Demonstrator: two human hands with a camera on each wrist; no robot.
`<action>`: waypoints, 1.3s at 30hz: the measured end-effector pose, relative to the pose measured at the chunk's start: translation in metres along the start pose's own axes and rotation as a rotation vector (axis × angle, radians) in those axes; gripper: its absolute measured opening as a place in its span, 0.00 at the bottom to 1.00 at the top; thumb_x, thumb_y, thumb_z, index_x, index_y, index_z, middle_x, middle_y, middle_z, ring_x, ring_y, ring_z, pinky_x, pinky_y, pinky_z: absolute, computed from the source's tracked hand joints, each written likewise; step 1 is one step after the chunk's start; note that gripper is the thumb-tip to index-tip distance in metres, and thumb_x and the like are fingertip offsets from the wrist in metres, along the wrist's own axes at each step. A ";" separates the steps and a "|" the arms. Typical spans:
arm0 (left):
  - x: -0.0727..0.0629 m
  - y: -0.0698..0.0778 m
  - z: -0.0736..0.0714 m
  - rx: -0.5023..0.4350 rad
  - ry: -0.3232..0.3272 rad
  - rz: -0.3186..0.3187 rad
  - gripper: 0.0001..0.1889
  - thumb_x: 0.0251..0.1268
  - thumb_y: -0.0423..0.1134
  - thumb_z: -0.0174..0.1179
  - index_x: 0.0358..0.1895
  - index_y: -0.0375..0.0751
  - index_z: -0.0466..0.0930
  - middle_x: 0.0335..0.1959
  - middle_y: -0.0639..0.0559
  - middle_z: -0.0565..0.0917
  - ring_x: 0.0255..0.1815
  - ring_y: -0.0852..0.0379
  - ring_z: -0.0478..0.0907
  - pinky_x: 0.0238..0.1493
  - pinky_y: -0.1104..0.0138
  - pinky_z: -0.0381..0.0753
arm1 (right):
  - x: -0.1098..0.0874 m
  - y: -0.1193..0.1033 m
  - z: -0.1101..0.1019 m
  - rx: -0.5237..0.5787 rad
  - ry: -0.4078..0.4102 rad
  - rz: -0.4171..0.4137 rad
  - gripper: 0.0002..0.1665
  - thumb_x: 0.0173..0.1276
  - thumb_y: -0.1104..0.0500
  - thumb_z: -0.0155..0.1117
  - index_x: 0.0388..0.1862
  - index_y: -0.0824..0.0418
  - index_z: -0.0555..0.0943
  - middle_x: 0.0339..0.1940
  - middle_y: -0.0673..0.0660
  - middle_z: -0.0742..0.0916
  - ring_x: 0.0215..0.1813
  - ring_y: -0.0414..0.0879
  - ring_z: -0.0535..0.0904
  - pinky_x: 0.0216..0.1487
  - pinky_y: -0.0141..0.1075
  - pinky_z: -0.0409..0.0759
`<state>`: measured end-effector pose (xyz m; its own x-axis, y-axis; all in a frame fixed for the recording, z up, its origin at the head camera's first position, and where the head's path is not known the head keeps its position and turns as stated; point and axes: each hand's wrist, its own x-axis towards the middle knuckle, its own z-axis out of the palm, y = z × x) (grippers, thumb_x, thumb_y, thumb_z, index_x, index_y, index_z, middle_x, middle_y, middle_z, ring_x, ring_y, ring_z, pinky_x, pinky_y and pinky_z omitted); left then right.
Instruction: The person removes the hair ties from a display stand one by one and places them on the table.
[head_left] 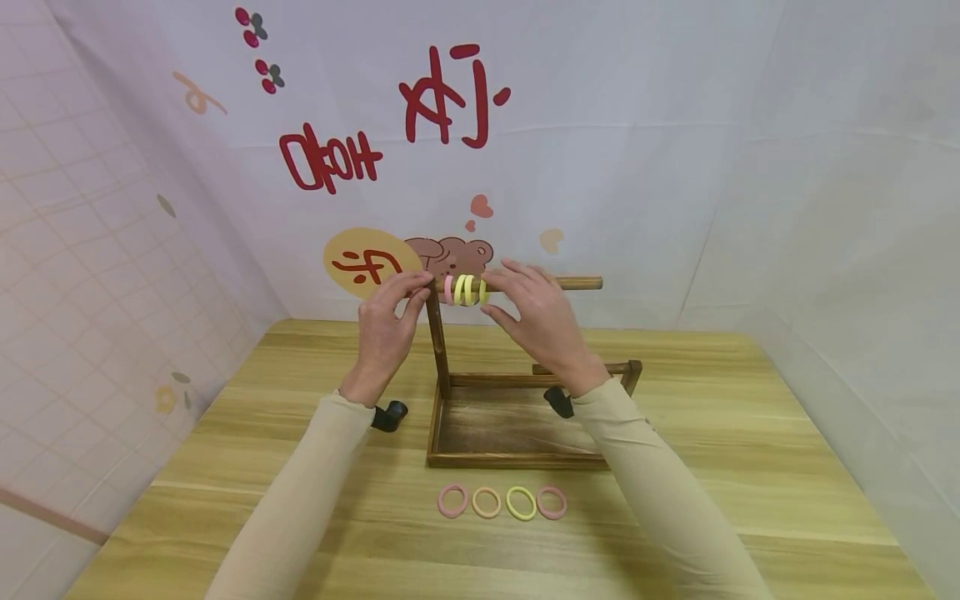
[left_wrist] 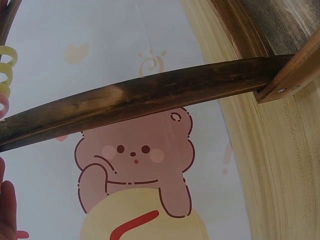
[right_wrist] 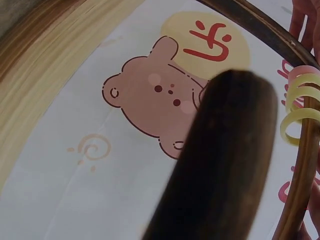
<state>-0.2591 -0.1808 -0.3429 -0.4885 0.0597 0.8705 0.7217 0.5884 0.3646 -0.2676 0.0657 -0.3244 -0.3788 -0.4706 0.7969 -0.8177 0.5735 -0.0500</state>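
A brown wooden stand (head_left: 441,350) has a tall post with a rod (head_left: 581,283) running right from its top. On the rod, a pink hair tie (head_left: 448,290) hangs nearest the post, with two yellow hair ties (head_left: 464,290) beside it. A third yellow hair tie (right_wrist: 291,131) sits slightly apart and tilted. My right hand (head_left: 536,312) pinches this third one between thumb and fingers; the right wrist view cuts off the contact. With thumb and fingertips, my left hand (head_left: 386,325) grips the stand where post and rod meet.
In front of the stand's base tray (head_left: 517,460), a pink hair tie (head_left: 452,501), a peach one (head_left: 486,502), a yellow one (head_left: 521,503) and another pink one (head_left: 551,502) lie in a row. A lower rod (head_left: 547,369) juts out beneath my right wrist. Behind hangs a printed white cloth (head_left: 600,183).
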 end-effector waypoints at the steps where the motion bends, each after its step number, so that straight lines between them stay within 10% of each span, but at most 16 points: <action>1: 0.000 0.000 0.000 -0.003 0.002 0.000 0.10 0.70 0.30 0.67 0.51 0.32 0.88 0.50 0.40 0.88 0.44 0.44 0.88 0.47 0.52 0.87 | 0.000 0.001 0.001 -0.010 -0.003 0.000 0.27 0.66 0.57 0.78 0.62 0.64 0.83 0.60 0.59 0.88 0.70 0.58 0.78 0.74 0.52 0.70; 39: 0.000 0.002 0.000 -0.009 0.003 -0.010 0.11 0.69 0.30 0.67 0.51 0.32 0.88 0.51 0.40 0.88 0.44 0.44 0.88 0.47 0.51 0.87 | 0.005 0.001 0.007 -0.139 0.000 0.017 0.29 0.61 0.55 0.82 0.61 0.59 0.85 0.56 0.57 0.88 0.66 0.56 0.80 0.66 0.52 0.76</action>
<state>-0.2577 -0.1798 -0.3424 -0.4944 0.0516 0.8677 0.7210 0.5819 0.3762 -0.2735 0.0586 -0.3246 -0.3918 -0.4600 0.7968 -0.7431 0.6688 0.0207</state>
